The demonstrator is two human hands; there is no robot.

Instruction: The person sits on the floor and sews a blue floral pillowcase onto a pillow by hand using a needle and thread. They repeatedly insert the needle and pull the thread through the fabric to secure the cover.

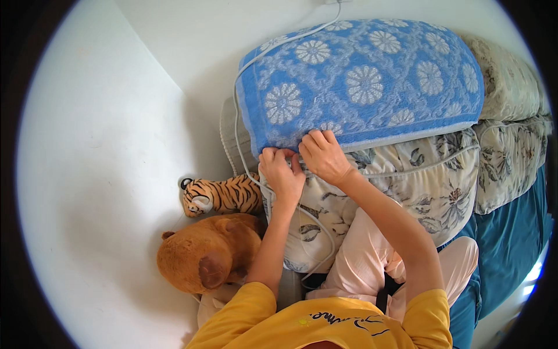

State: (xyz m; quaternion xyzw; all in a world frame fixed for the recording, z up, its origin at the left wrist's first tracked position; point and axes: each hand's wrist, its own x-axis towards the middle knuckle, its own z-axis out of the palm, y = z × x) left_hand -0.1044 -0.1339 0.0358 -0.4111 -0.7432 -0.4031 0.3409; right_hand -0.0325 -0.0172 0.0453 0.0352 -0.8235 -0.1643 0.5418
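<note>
A blue towel (401,75) with white flower patterns lies spread over a bulky cushion or backrest. My left hand (281,173) pinches the towel's near edge close to its left corner, thumb against fingers. Just to the right and slightly farther off, my right hand (325,157) is closed on the same edge, its fingers curled into the cloth. The two hands almost touch each other. Below them sits a pale floral-print cushion (447,200) with grey leaves and piping. What lies under the fingertips is hidden.
A white cable (237,110) runs from the wall down past the towel's left side and over the cushion. To the left are a tiger plush toy (229,196) and a brown plush toy (197,256) by the white wall (93,145). Teal fabric (511,244) covers the right.
</note>
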